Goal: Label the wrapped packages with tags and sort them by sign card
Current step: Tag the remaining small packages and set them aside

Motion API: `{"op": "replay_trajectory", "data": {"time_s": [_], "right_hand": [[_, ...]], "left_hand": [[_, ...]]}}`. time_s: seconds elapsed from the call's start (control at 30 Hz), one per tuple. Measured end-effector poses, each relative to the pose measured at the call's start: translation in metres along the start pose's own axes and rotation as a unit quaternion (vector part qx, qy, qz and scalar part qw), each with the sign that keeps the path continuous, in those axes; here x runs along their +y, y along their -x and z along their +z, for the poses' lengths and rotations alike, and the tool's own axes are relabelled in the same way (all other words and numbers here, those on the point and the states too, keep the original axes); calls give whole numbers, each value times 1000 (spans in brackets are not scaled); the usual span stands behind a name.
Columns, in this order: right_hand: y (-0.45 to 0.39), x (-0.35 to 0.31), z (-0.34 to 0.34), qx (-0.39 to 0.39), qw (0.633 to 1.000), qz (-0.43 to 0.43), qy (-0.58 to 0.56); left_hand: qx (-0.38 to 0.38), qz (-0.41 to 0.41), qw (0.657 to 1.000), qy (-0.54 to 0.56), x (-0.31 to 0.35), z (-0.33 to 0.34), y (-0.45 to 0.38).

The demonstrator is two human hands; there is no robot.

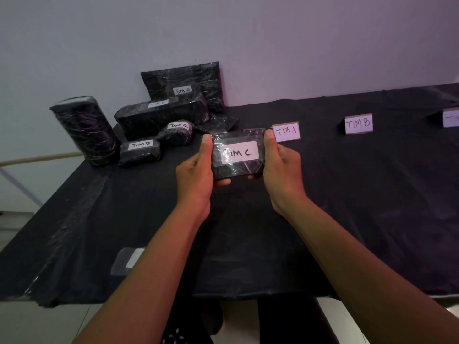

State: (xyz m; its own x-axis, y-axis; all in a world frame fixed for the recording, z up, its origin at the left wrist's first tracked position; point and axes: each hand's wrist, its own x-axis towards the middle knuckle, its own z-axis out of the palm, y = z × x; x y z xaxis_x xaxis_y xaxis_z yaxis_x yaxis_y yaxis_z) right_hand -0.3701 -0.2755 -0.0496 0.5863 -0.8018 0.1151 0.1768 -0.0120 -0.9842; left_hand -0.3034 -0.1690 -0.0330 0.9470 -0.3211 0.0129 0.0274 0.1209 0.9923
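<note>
Black-draped surface (347, 194); both hands (196, 170) clamp the TIM C package (238, 155) by its ends, just left of the TIM A card (286, 131); looks light, stiff, film-slick

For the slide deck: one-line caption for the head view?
Both hands, left and right, hold a wrapped package tagged TIM C above the black table, near the TIM A sign card.

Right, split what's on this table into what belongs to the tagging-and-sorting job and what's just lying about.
Part of the job:
- TIM C package, held in left hand and right hand
- Wrapped packages stacked at left: TIM A, TIM B, another TIM C, cylinder
- Sign cards TIM A, TIM B, a third cut off at right

Lying about:
- Clear plastic scrap near the front edge
- Black table cover
</note>
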Motion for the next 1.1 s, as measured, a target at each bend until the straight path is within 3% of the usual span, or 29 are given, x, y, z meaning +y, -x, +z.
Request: {"op": "replay_trajectory", "data": {"time_s": [0.23,0.5,0.67,0.93,1.1], "right_hand": [[-4,5,7,26,999,-8,47],[4,0,16,-27,998,-14,56],[9,6,26,-54,995,-23,76],[20,4,41,-73,992,49,90],[19,3,41,-152,955,-86,240]], "left_hand": [[-61,46,997,-5,-1,-14,1],[5,130,989,-77,-8,-25,3],[55,105,990,-70,-6,-34,4],[54,58,996,-42,5,-54,-1],[74,43,996,-21,3,-70,-6]]}}
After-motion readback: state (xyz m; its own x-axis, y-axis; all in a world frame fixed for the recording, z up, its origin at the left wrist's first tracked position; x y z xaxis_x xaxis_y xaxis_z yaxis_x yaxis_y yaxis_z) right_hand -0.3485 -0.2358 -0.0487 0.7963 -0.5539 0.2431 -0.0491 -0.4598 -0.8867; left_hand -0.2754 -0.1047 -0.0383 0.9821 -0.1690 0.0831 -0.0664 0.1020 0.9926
